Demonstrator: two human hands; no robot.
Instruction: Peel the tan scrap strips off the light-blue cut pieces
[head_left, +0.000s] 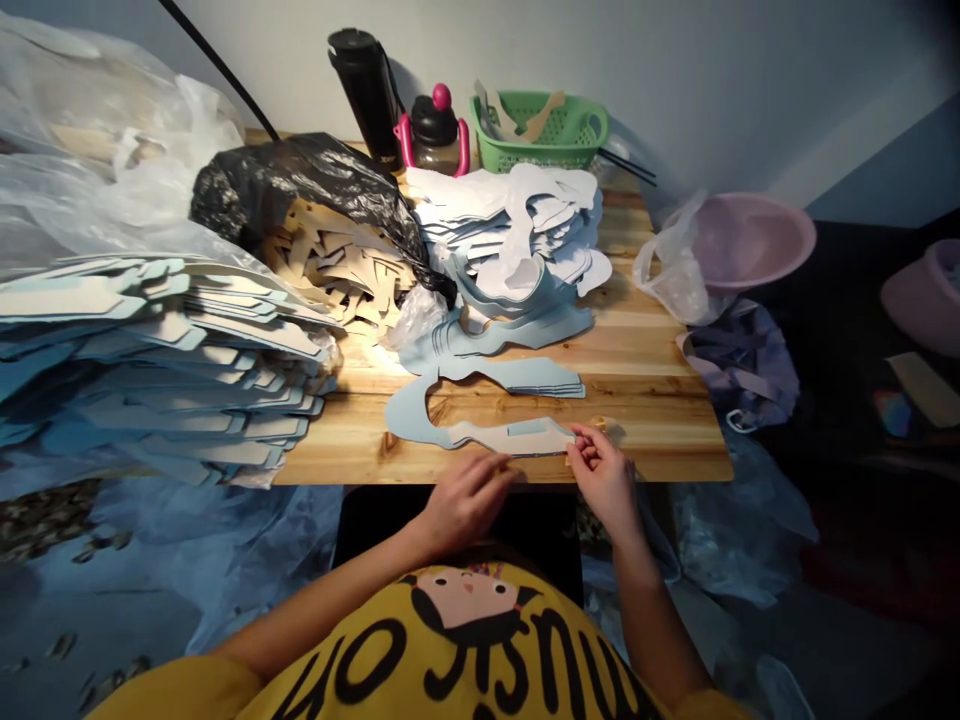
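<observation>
A pale blue card cut-out (480,425), long and curved with a large open loop, lies flat near the front edge of the wooden table (660,440). My right hand (604,478) pinches its right end between fingers and thumb. My left hand (465,502) sits just below the middle of the piece, with its fingertips at the lower edge; I cannot tell if they grip it. A smaller stack of similar blue cut-outs (517,375) lies just behind the piece. A small tan scrap (604,427) lies beside my right fingers.
A tall stack of blue-and-white card shapes (165,370) fills the left. A black plastic bag (300,185) holds tan cut-outs, and white cut-outs (510,225) are piled behind. A green basket (540,130), black flask (367,95) and pink-handled cup (433,135) stand at the back. A pink basin (750,240) sits right.
</observation>
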